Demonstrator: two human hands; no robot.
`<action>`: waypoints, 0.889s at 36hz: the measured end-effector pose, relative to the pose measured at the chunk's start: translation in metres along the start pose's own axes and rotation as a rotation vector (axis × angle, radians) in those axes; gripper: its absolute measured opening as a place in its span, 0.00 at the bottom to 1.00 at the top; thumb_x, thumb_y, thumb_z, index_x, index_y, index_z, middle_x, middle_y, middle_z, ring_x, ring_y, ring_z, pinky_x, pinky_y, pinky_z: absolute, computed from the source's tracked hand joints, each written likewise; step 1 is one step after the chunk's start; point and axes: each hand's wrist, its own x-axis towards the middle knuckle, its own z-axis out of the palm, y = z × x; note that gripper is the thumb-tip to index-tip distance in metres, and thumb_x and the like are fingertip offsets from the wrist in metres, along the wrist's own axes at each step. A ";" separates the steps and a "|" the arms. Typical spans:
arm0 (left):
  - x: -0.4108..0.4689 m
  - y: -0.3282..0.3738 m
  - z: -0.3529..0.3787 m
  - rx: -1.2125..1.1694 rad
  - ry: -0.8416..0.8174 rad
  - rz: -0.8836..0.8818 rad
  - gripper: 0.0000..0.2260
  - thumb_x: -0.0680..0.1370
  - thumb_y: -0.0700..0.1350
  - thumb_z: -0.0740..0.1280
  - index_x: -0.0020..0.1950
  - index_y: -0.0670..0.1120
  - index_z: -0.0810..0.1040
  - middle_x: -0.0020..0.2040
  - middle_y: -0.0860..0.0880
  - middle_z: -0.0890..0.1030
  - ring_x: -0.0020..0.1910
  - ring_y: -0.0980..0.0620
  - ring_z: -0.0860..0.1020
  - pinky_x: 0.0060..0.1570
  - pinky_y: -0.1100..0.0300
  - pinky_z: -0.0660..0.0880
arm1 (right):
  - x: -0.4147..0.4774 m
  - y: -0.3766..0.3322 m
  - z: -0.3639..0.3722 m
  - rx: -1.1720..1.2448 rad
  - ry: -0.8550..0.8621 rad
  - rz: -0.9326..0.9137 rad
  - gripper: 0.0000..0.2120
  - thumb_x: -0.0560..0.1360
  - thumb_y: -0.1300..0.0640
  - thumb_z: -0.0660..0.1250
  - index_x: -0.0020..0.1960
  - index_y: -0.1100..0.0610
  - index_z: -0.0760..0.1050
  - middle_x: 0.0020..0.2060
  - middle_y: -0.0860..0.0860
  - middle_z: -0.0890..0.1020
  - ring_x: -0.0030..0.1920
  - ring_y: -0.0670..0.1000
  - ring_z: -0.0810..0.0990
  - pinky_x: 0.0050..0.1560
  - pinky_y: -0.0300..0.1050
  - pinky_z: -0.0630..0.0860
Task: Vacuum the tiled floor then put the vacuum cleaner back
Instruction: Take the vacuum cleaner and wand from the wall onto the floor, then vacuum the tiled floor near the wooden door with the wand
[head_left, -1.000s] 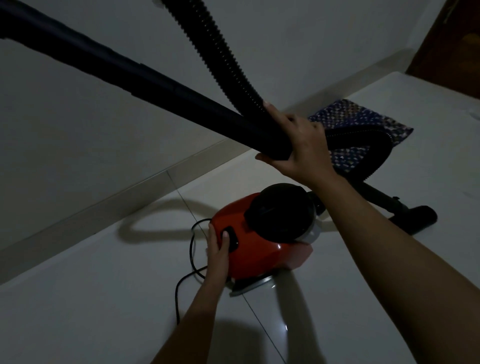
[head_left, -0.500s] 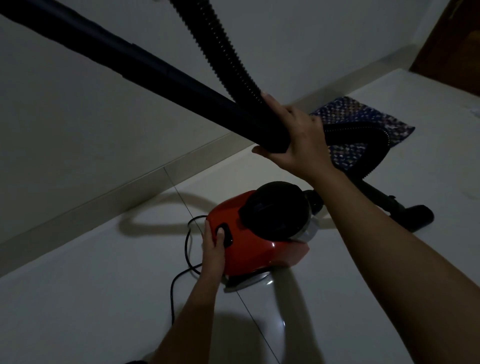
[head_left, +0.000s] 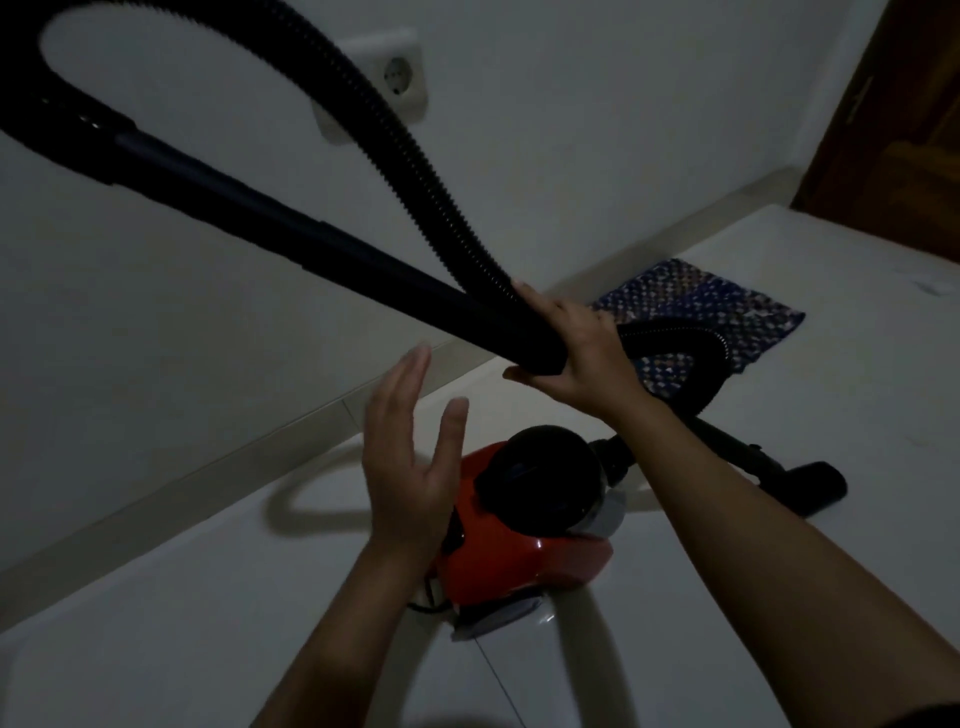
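Dim room. Right hand (head_left: 582, 358) grips the end of the black wand (head_left: 322, 244), held up with the ribbed hose (head_left: 415, 156) looping overhead. Left hand (head_left: 410, 467) empty, fingers spread wide, raised above the red vacuum cleaner (head_left: 519, 556), not touching it. Vacuum sits on the tiled floor (head_left: 156, 623) near the wall; floor nozzle (head_left: 810, 483) lies right of it, patterned mat (head_left: 727, 306) behind. Wall socket (head_left: 400, 78) up top.

Left hand (head_left: 410, 467) hides part of the red vacuum body (head_left: 519, 561) — fingertips motion-blurred. Hose (head_left: 415, 156) loop cut off at the frame's upper-left edge; the dim light obscures detail.
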 end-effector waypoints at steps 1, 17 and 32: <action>0.015 0.007 -0.004 0.057 -0.020 0.114 0.19 0.79 0.49 0.61 0.67 0.40 0.71 0.65 0.50 0.74 0.67 0.61 0.68 0.68 0.69 0.63 | 0.001 0.001 -0.002 0.003 -0.016 0.003 0.40 0.67 0.34 0.64 0.75 0.43 0.54 0.55 0.52 0.78 0.54 0.55 0.77 0.53 0.54 0.69; 0.123 0.029 0.015 0.878 -0.780 0.508 0.19 0.74 0.54 0.68 0.63 0.49 0.74 0.57 0.51 0.79 0.55 0.49 0.77 0.53 0.54 0.70 | 0.004 0.049 0.001 0.192 -0.129 -0.122 0.42 0.68 0.33 0.66 0.76 0.40 0.52 0.60 0.48 0.78 0.59 0.49 0.78 0.58 0.58 0.73; 0.143 0.116 0.049 0.998 -1.193 0.291 0.13 0.79 0.53 0.58 0.58 0.47 0.69 0.52 0.46 0.79 0.50 0.45 0.78 0.45 0.55 0.67 | -0.027 0.028 -0.078 0.024 -0.289 -0.029 0.35 0.78 0.37 0.49 0.75 0.60 0.51 0.73 0.65 0.63 0.73 0.63 0.61 0.72 0.58 0.60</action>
